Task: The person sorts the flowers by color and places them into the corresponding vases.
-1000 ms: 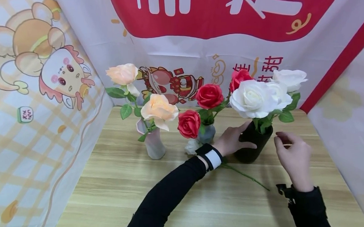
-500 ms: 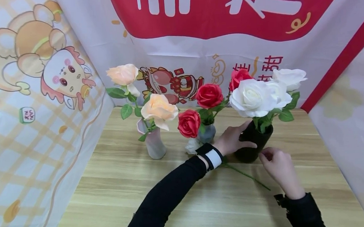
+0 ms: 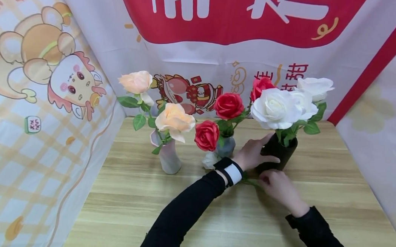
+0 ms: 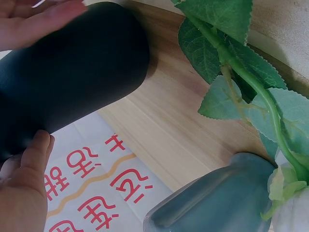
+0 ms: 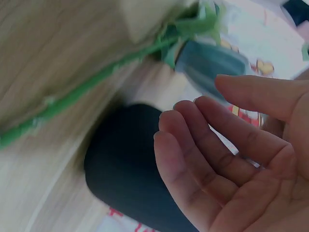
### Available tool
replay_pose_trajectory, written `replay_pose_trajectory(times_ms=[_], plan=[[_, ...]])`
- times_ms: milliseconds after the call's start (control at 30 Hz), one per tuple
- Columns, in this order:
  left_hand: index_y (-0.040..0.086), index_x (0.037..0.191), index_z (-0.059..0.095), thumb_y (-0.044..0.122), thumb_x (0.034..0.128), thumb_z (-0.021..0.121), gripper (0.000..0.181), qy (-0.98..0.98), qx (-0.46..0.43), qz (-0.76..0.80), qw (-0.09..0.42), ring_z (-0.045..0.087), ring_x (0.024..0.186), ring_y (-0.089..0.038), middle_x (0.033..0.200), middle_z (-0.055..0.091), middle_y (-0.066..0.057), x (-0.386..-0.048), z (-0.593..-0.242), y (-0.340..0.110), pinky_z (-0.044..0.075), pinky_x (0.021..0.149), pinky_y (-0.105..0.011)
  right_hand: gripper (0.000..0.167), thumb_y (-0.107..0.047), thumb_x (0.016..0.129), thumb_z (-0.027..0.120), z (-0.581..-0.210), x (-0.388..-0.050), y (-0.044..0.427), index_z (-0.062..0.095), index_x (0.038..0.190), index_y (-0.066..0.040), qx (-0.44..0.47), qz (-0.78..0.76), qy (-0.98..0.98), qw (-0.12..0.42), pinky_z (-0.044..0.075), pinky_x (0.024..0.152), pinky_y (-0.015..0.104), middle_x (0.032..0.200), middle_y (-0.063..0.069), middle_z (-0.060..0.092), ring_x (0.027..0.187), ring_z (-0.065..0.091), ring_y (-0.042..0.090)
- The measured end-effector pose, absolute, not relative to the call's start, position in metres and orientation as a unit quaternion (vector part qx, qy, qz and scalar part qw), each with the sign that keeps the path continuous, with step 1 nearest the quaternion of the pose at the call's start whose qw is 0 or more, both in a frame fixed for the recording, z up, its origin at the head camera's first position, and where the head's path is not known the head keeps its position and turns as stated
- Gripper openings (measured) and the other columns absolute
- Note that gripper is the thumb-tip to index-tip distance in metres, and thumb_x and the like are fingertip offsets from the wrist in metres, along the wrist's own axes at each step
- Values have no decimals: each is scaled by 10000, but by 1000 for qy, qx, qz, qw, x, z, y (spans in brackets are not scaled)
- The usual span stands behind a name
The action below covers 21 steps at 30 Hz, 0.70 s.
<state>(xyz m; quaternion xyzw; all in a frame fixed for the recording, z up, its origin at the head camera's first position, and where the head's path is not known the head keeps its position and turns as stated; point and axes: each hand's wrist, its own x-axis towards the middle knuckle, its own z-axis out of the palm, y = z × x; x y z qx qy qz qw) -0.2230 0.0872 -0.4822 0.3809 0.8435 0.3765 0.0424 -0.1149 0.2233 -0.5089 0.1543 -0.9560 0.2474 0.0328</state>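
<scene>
My left hand (image 3: 254, 154) grips the black vase (image 3: 283, 154), which holds several white roses (image 3: 275, 107). In the left wrist view, fingers and thumb lie on both sides of the dark vase (image 4: 96, 63). A single white rose (image 3: 209, 160) lies on the table, its leafy green stem (image 4: 260, 92) running under my left wrist. My right hand (image 3: 280, 188) is in front of the vase, close to that stem. In the right wrist view, the right hand (image 5: 241, 159) has loosely bent fingers and a thumb held apart, with the stem (image 5: 91, 87) beyond them.
A blue-grey vase (image 3: 226, 147) with red roses (image 3: 228, 105) stands behind my left wrist. Left of it is a pink-white vase (image 3: 169, 159) with peach roses (image 3: 174, 119). Printed cloth walls (image 3: 194, 55) border the wooden table (image 3: 121, 211) at the back and sides.
My right hand has moved from the right of the black vase, leftward and down past its base, to the lying stem. The left hand has stayed on the vase.
</scene>
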Motion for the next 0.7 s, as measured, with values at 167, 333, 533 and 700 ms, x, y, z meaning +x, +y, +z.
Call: replay_pose_trajectory(times_ms=[167, 333, 533, 700], plan=[[281, 1508, 318, 515, 856, 725, 803, 842, 380, 380, 45, 600, 1064, -101, 1248, 625, -9, -222, -482, 86, 439, 871, -188, 30, -70, 859, 702, -517, -117, 209, 715, 833, -63, 163, 223, -961, 12, 517, 634, 346, 818, 20, 637, 700, 592, 120], [269, 1509, 325, 514, 854, 727, 806, 843, 377, 381, 43, 604, 1075, -113, 1250, 630, -34, -222, -481, 86, 437, 876, -184, 31, -96, 873, 709, -524, -120, 200, 722, 850, -79, 169, 214, -962, 0, 524, 671, 361, 843, 9, 636, 745, 600, 133], [266, 1529, 304, 506, 861, 722, 823, 842, 378, 382, 46, 604, 1083, -120, 1262, 626, -48, -220, -480, 85, 433, 878, -179, 100, -46, 865, 691, -536, -125, 197, 716, 795, -114, 179, 201, -963, 21, 517, 642, 355, 806, -11, 605, 735, 588, 145], [259, 1534, 300, 499, 862, 724, 830, 841, 378, 383, 44, 604, 1088, -128, 1285, 615, -57, -219, -480, 85, 432, 881, -174, 138, -11, 862, 696, -548, -130, 197, 706, 765, -110, 185, 187, -965, 15, 517, 627, 351, 773, -11, 594, 707, 586, 157]])
